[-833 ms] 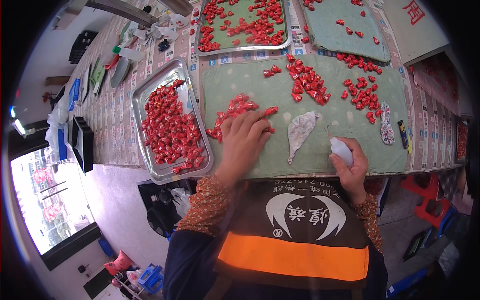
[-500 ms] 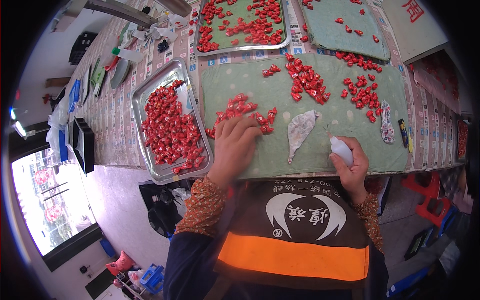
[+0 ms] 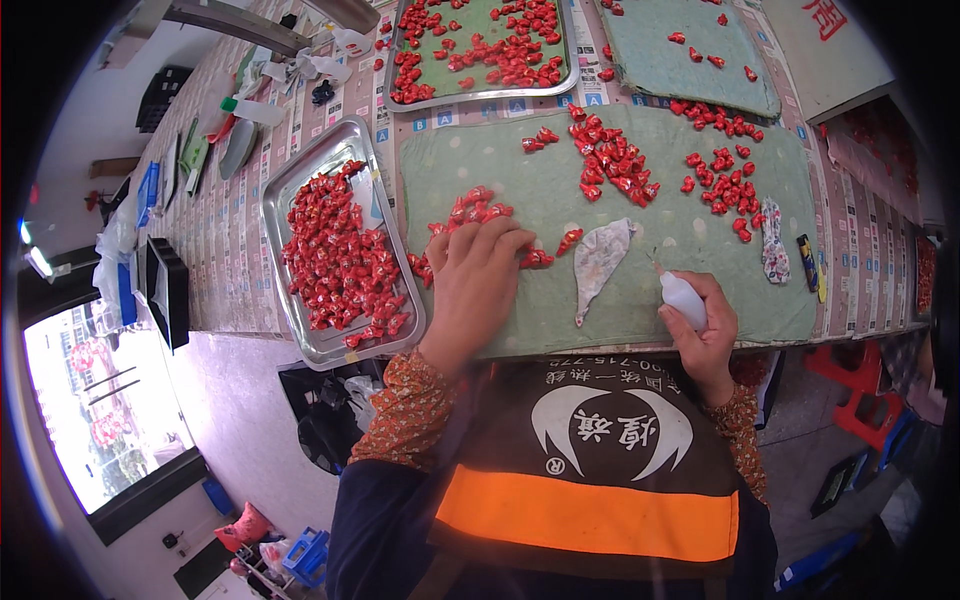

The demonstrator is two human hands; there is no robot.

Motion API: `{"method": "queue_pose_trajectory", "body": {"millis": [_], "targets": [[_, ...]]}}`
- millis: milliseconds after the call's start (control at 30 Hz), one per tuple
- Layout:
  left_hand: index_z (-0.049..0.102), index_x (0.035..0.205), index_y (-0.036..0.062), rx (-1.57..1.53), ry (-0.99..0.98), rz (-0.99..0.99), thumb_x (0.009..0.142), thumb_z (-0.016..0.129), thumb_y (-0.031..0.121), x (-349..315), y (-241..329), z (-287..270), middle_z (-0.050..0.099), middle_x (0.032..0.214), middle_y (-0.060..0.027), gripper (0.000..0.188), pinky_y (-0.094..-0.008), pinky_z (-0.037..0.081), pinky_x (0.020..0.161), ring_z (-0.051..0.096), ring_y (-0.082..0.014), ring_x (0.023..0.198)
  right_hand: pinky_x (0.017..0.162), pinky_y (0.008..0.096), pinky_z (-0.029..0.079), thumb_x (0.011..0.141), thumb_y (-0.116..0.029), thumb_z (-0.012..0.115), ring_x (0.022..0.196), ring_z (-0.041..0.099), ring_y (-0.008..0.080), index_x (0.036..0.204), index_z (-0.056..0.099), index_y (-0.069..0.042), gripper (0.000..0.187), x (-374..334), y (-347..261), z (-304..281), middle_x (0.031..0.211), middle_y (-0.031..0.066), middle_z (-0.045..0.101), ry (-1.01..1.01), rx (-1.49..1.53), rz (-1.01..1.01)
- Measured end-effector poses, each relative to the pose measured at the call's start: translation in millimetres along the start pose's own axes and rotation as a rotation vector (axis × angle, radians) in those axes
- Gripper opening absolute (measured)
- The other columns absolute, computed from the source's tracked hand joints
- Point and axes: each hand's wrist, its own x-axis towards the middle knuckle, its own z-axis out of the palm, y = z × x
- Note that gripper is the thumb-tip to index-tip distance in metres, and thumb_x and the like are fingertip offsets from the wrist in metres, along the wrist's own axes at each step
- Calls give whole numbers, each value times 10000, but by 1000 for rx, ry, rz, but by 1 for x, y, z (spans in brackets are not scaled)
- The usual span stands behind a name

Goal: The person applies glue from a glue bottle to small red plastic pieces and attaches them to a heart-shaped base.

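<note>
My left hand (image 3: 474, 285) lies palm down over a cluster of small glossy red figurines (image 3: 478, 206) on the green cloth mat. Its fingers are stretched out, and several pieces show just past the fingertips; what lies under the palm is hidden. One red piece (image 3: 568, 240) sits a little to the right of that hand. In my right hand (image 3: 709, 340) is a small white squeeze bottle (image 3: 683, 300) with a thin needle tip, tilted up to the left near the mat's front edge. Between the hands lies a crumpled, stained white rag (image 3: 603, 262).
Left of the mat (image 3: 540, 320) stands a metal tray (image 3: 349, 352) heaped with red pieces. Another tray (image 3: 484, 101) is at the back, beside a second green mat (image 3: 690, 75). More red pieces (image 3: 612, 160), a patterned cloth strip (image 3: 774, 245) and a cutter knife (image 3: 808, 264) lie to the right.
My left hand has shifted slightly to the right over the red pieces. A red piece beside its fingertips now lies farther right, apart from the others. My right hand and bottle have barely moved.
</note>
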Motion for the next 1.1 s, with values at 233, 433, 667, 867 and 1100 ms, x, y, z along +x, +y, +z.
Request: {"method": "queue_pose_trajectory", "body": {"millis": [233, 433, 667, 867, 1100], "targets": [[639, 1069, 175, -50, -70, 4, 856, 665, 170, 12, -2, -7, 599, 1154, -20, 215, -416, 322, 962, 528, -239, 1103, 816, 290, 472, 823, -27, 714, 907, 600, 180, 1139, 614, 13, 334, -1, 2, -1, 1028, 107, 616, -7, 14, 12], [614, 993, 151, -20, -25, 61, 817, 683, 170, 13, -7, 4, 576, 1068, -26, 190, -437, 370, 954, 540, -211, 1058, 812, 289, 471, 822, -28, 714, 907, 599, 179, 1140, 613, 12, 336, -1, 1, -1, 1028, 108, 617, -8, 12, 16], [602, 971, 131, -44, 36, 71, 776, 670, 122, 14, -9, 10, 589, 1020, -39, 206, -410, 395, 876, 565, -255, 959, 807, 289, 472, 820, -38, 722, 896, 599, 177, 1139, 613, 9, 341, 0, 1, -2, 1022, 106, 618, -2, 12, 16], [609, 938, 136, -39, 94, 40, 734, 685, 107, 12, -7, 14, 599, 948, -19, 220, -425, 418, 887, 579, -237, 909, 797, 285, 473, 819, -44, 726, 883, 598, 172, 1138, 615, 3, 341, -1, 3, -2, 1013, 98, 616, 2, 4, -2], [627, 922, 129, -38, 130, 9, 713, 683, 98, 11, -4, 12, 624, 963, -19, 219, -425, 407, 945, 588, -244, 924, 813, 281, 474, 826, -32, 724, 903, 600, 162, 1143, 613, 6, 338, -2, 3, -4, 1033, 92, 619, -5, 37, 17]]}}
